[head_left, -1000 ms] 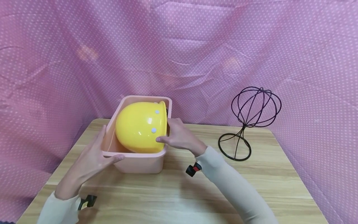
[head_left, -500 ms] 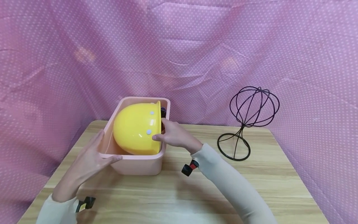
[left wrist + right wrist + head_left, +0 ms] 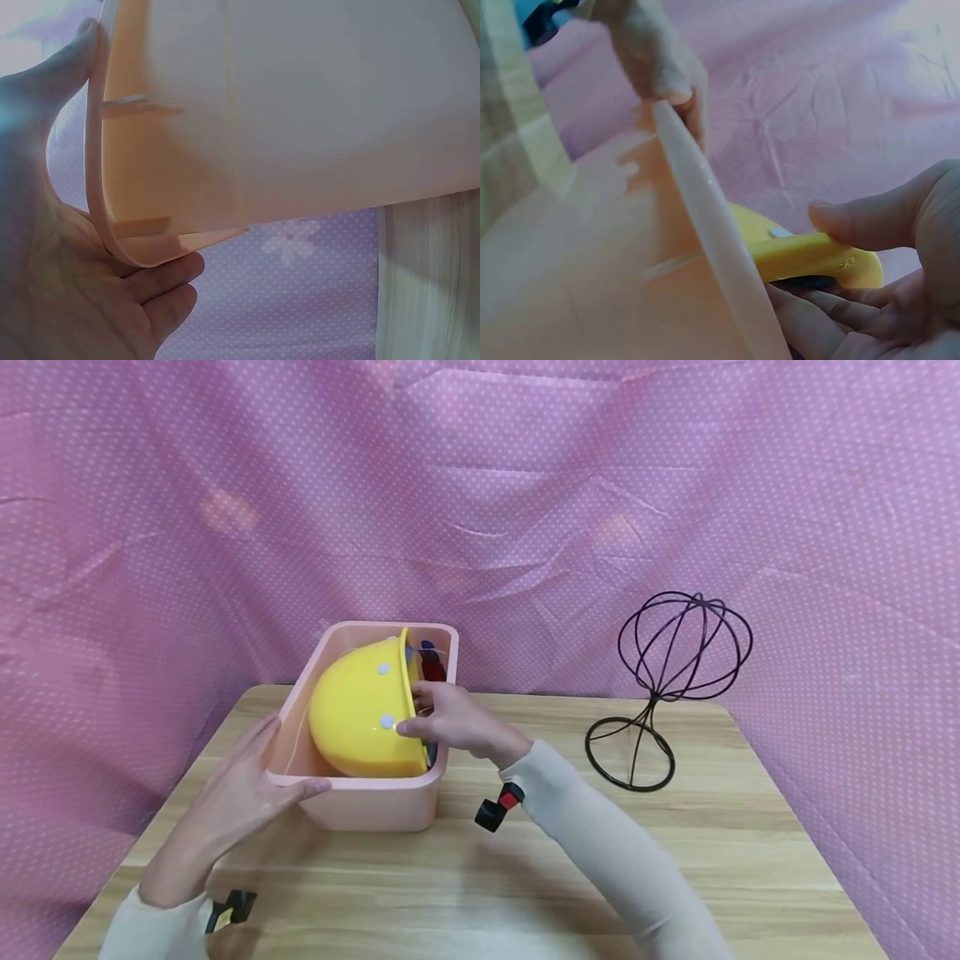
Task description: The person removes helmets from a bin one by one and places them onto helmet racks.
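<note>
1. Yellow helmet (image 3: 348, 714) lies on its side inside the pink bin (image 3: 375, 807), rim facing right.
2. Right hand (image 3: 457, 720) pinches that rim, thumb outside, fingers inside.
3. Left hand (image 3: 238, 797), spread wide, clasps the bin's near left corner.
4. Black wire stand (image 3: 655, 696): far right, on the surface (image 3: 405, 893).

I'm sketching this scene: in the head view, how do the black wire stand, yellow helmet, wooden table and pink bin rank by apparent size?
Wooden table
Pink bin and black wire stand: spans too alike to rank
Yellow helmet, visible part
</note>
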The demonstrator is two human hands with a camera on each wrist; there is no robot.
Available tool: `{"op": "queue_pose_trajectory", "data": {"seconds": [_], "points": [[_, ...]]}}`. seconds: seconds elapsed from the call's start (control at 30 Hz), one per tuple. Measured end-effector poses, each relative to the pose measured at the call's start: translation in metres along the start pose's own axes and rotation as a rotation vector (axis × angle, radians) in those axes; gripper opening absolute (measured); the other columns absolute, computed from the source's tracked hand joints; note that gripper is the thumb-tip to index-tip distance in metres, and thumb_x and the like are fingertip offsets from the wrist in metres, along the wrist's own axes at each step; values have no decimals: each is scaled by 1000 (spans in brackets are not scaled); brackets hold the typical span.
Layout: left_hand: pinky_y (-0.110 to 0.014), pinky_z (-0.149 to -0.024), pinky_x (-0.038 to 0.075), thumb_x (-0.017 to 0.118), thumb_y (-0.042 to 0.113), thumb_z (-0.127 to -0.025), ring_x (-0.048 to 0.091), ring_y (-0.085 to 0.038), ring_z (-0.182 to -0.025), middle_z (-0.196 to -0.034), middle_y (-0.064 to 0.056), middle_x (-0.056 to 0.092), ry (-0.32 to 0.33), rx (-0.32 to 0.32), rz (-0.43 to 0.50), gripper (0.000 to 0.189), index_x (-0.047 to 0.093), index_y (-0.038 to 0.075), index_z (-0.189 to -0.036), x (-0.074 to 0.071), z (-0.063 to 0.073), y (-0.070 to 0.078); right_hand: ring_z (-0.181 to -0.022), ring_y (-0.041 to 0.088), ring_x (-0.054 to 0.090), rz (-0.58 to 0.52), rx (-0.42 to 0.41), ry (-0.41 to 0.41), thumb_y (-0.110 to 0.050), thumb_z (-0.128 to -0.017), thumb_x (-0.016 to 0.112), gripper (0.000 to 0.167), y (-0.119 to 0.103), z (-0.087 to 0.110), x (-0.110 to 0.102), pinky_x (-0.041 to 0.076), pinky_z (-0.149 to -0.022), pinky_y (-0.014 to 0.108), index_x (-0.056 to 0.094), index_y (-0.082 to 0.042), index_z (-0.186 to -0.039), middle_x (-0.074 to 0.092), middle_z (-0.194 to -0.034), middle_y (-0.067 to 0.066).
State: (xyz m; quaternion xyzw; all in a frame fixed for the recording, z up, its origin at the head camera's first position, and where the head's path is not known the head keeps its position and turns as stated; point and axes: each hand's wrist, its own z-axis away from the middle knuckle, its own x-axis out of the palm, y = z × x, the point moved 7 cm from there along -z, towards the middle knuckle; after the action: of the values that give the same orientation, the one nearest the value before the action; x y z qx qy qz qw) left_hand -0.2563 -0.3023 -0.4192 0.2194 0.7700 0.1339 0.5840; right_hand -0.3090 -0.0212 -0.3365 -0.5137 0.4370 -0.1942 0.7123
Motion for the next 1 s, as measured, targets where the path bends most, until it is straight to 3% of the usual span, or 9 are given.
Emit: {"op": "queue_pose_trajectory", "data": {"seconds": [0.07, 0.17, 0.33, 0.47, 0.67, 0.87, 1.0], "points": [[-77, -110, 30, 78, 62, -79, 32, -57, -144, -166, -28, 20, -36, -32, -20, 119, 17, 1, -162, -21, 0, 33, -105, 18, 70, -82, 4, -8, -14, -94, 71, 54, 2, -1, -1, 62, -94, 36, 52, -9, -144, 68, -122, 8], [-76, -109, 32, 76, 59, -83, 33, -60, -141, -163, -33, 21, -78, -54, -22, 116, 17, -5, -159, -36, 6, 59, -110, 21, 70, -208, 12, -11, -10, -95, 69, 56, 5, 0, -3, 60, -98, 38, 48, -6, -147, 68, -128, 11], [-76, -110, 31, 76, 65, -79, 31, -57, -144, -167, -26, 20, -58, -64, -8, 119, 18, 1, -161, -41, 11, 64, -117, 25, 69, -454, -7, 19, -3, -97, 64, 52, 14, 1, -11, 58, -101, 40, 47, 1, -147, 64, -137, 18], [-78, -108, 32, 76, 68, -77, 32, -58, -143, -167, -25, 22, -56, -65, -10, 121, 19, 2, -161, -40, 10, 61, -113, 22, 70, -632, -3, 54, -2, -99, 60, 48, 25, 4, -16, 58, -102, 40, 48, 2, -145, 63, -139, 21], [-77, -109, 32, 77, 66, -77, 32, -58, -144, -165, -27, 23, -59, -59, -14, 121, 21, -1, -160, -39, 9, 61, -106, 17, 73, -738, -28, 70, -6, -100, 60, 44, 34, 10, -19, 60, -97, 35, 52, -1, -143, 65, -137, 19], [-77, -109, 31, 76, 67, -78, 31, -57, -145, -166, -27, 23, -70, -66, -12, 121, 19, 0, -161, -39, 11, 64, -99, 13, 75, -848, -110, 82, -2, -100, 57, 44, 37, 18, -21, 62, -89, 28, 50, 4, -143, 75, -116, 7], [-78, -109, 30, 77, 66, -78, 30, -57, -145, -165, -28, 24, -48, -59, -8, 121, 20, -1, -160, -38, 12, 64, -101, 11, 75, -948, -185, 84, 1, -101, 52, 48, 37, 24, -24, 62, -88, 26, 43, 8, -147, 75, -115, 2]]}}
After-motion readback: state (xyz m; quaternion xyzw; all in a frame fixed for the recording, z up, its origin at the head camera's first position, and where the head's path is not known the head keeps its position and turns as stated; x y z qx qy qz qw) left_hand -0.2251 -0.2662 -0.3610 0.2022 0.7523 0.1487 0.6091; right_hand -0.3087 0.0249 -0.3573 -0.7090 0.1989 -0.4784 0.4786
